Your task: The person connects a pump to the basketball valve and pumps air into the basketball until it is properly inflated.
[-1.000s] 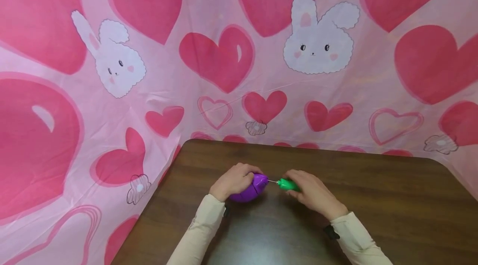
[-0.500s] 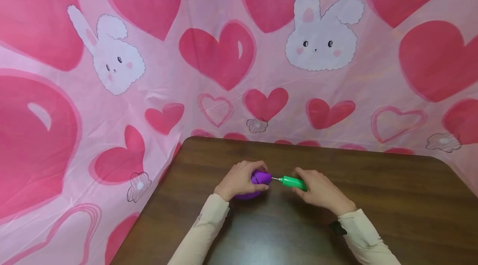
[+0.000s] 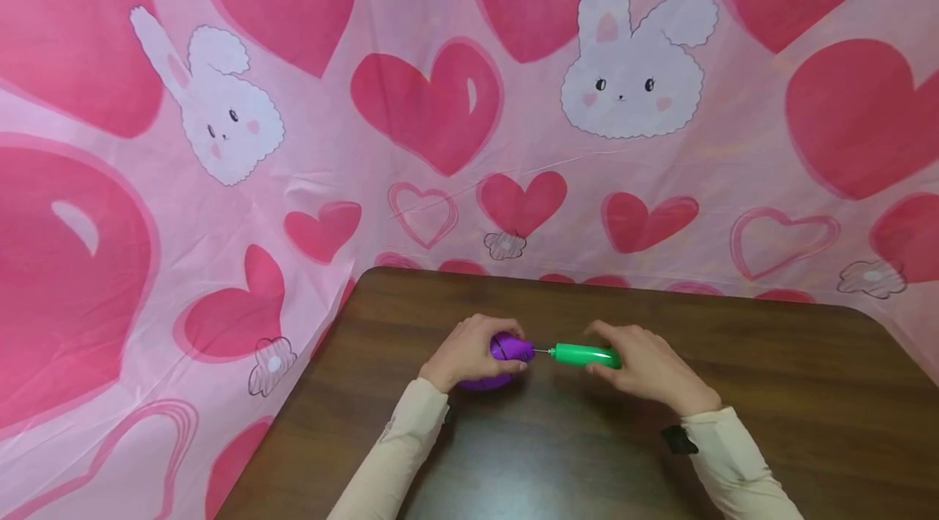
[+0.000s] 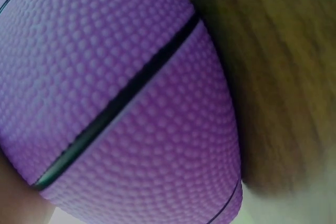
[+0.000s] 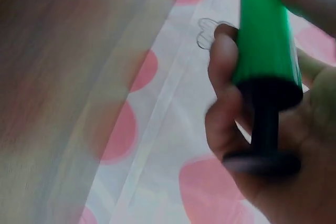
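A purple pebbled ball with black seams (image 3: 511, 347), much like a small basketball, lies under my left hand (image 3: 469, 350). Fingers and thumb of that hand grip it around its right end. The ball's surface (image 4: 131, 77) fills most of the left wrist view. A thin metal needle (image 3: 542, 351) runs between the ball and a green hand pump (image 3: 579, 354); its tip is hidden at the ball. My right hand (image 3: 653, 365) holds the pump's rear part. In the right wrist view, fingers curl around the green barrel (image 5: 265, 35), and a black plunger handle (image 5: 262, 163) sticks out near the palm.
Both hands work over a dark brown wooden table (image 3: 770, 390) with rounded corners. Behind and to the left hangs a pink cloth (image 3: 535, 121) printed with hearts and white rabbits.
My right hand has drawn back to the right, uncovering more of the green barrel. My left hand has shifted its grip and turned the ball's end toward the pump.
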The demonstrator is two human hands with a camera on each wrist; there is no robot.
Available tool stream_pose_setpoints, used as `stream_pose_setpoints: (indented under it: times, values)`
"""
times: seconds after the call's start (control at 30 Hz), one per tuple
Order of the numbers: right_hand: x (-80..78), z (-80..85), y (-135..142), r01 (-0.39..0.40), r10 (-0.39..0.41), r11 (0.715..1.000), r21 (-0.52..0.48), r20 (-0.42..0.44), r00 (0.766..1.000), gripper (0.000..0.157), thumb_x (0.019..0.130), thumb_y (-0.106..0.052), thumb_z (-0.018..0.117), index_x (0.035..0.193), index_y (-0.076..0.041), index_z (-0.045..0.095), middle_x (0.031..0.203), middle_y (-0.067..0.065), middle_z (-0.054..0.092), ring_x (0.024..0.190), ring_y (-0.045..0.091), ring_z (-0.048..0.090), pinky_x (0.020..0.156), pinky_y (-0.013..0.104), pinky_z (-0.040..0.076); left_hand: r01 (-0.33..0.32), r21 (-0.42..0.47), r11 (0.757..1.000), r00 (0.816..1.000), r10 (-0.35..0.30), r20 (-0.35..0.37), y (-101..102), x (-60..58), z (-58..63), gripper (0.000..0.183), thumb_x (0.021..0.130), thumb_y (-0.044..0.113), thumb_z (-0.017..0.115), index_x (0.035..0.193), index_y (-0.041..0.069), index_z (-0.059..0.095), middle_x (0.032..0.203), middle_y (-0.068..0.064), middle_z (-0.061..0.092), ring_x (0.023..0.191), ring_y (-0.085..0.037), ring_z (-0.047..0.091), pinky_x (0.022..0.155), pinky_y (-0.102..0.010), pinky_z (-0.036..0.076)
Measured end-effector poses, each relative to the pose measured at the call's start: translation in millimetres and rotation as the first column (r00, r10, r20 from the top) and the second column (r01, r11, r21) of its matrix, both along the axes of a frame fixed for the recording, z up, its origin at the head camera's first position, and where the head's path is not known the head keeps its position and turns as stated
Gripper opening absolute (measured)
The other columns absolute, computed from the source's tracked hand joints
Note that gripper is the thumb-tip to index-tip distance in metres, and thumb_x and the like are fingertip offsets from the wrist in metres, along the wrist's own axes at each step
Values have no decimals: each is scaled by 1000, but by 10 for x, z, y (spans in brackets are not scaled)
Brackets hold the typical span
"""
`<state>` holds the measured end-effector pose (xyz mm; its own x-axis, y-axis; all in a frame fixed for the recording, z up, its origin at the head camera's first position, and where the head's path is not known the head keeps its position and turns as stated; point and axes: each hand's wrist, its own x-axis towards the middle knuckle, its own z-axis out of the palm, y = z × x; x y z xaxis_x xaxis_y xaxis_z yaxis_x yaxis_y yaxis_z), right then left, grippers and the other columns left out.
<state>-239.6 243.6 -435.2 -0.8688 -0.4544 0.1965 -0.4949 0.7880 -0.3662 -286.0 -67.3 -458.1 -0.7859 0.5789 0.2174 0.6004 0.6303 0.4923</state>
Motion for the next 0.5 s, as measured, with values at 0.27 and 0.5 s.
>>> stream_pose_setpoints:
  times: [0.27,0.5]
  values:
    - [-4,68,145,-28,67,968,-251,145,987,40,78,-16,90,109,-29,69,89,-10,70,78,11,59,71,27,51,8,22,1000,999,-7,-37,8,0,21,24,88,47,80,99,28,74,89,13,72,81,-4,61,70,-20,52]
    - [-25,-11,216,11,56,926,-376,166,985,33,80,-16,89,106,-28,73,97,-5,71,82,15,59,72,28,51,-2,31,1000,1000,2,-4,22,17,23,21,88,42,81,98,24,75,89,12,73,79,-3,61,70,-19,52]
